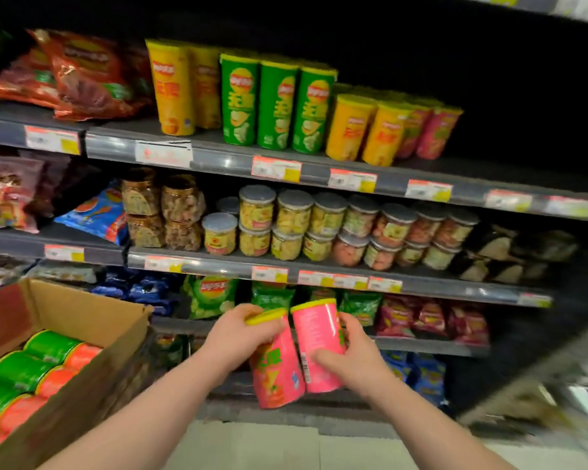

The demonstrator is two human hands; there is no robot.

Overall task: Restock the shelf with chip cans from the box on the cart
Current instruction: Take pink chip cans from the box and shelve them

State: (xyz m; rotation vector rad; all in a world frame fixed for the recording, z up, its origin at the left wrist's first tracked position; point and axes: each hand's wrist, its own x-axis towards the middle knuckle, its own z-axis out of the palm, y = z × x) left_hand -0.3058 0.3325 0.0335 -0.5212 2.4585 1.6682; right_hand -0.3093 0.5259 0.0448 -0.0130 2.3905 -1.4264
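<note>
Left hand curls round the lid end of a tilted pink can; right hand wraps a second pink can just beside it, low before the shelves. Matching cans stand at the right end of the top shelf; it would probably serve best to raise each one upright and set it beside them, label forward.

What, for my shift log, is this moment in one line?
left hand: grips left can | right hand: grips right can | box: cans inside

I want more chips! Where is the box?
In the head view the box sits lower left, left of the left hand, with green and orange cans lying inside.
</note>
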